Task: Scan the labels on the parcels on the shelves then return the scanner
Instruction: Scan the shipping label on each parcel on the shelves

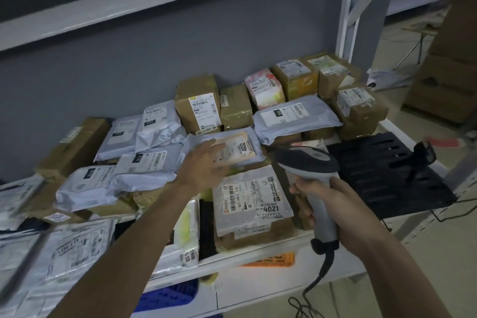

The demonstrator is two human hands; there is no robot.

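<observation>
My right hand (318,199) grips the handle of a grey corded barcode scanner (309,162), its dark head pointing left over the parcels. My left hand (206,165) reaches out with straight fingers and rests on a flat parcel labelled 4032 (240,148). Just in front of that one lies a parcel labelled 4021 (250,201). Several more grey mailer bags (87,186) and brown boxes (197,103) cover the white shelf (258,253), most with white labels facing up.
A black slotted tray (382,173) with a black scanner stand (423,157) lies at the shelf's right end. A white upright post (351,8) rises behind it. Stacked cardboard boxes (451,59) stand on the floor at right. The scanner's cable (320,273) hangs below the shelf edge.
</observation>
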